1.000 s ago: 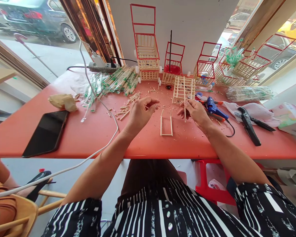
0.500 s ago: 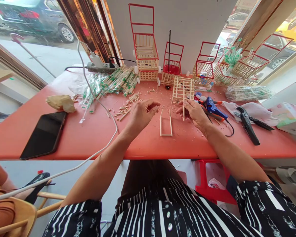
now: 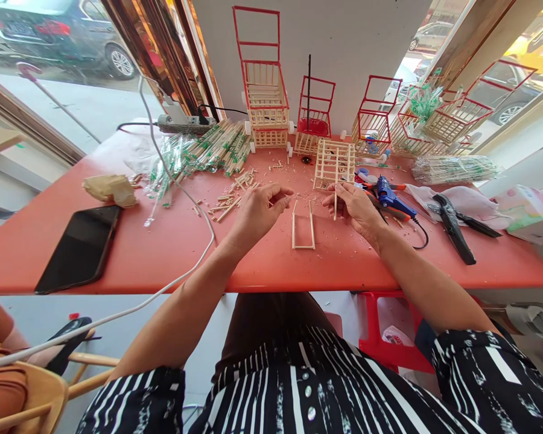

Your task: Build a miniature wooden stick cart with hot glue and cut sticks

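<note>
Near the middle of the desk's front edge, a narrow stick frame (image 3: 303,247) lies on the red desk (image 3: 262,271), its two long sides joined by a near crosspiece. Short pieces seem to angle off its far ends; whether anything spans them is too faint to tell. By its look, this piece is only begun. Beyond it, toward the back edge, a slatted wooden lattice (image 3: 321,164) seems much further along, though it lacks the red rails seen on the tall miniature cart (image 3: 266,103) at the back edge, which looks complete.

The right hand (image 3: 355,205) reaches in from the front edge, to the right of the frame, pinching a thin wooden stick (image 3: 335,211) between thumb and fingers. The stick points away from the body, its far part lined up in view with the lattice; contact there cannot be told. The left hand (image 3: 263,210) hangs left of the frame, wrist bent, fingers curled toward the thumb with a narrow gap and nothing visible between them.
</note>
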Demonstrator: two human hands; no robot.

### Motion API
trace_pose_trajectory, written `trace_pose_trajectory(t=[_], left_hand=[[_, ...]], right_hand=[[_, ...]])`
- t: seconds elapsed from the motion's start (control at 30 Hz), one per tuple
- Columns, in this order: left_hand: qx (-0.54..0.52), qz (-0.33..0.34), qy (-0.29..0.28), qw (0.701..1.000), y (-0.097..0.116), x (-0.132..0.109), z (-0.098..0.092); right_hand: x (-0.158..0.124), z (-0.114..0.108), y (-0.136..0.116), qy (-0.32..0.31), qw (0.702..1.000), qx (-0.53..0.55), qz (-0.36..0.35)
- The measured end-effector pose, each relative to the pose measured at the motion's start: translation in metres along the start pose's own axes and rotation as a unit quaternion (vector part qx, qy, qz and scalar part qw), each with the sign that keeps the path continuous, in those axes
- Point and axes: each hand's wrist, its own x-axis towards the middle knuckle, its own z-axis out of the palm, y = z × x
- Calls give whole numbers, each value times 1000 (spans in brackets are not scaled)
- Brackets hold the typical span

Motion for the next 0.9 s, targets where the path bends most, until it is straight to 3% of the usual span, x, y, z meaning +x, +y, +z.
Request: trace_pose_trajectory(t=[0.6, 0.67, 0.77, 0.83, 0.9], left_hand=[[18, -9, -14, 1000, 4, 0, -2], [25, -11, -13, 1000, 3, 0, -2], [31, -12, -18, 999, 3, 0, -3], [32, -8, -20, 999, 3, 0, -3], [33, 0, -18, 999, 3, -1, -3]], right_hand=[[-10, 8, -9, 29, 999, 17, 30], [-10, 5, -7, 21, 1000, -10, -1], [-7, -11, -14, 16, 985, -128, -117], [-2, -29, -27, 29, 942, -254, -218], [4, -51, -44, 53, 878, -375, -293]])
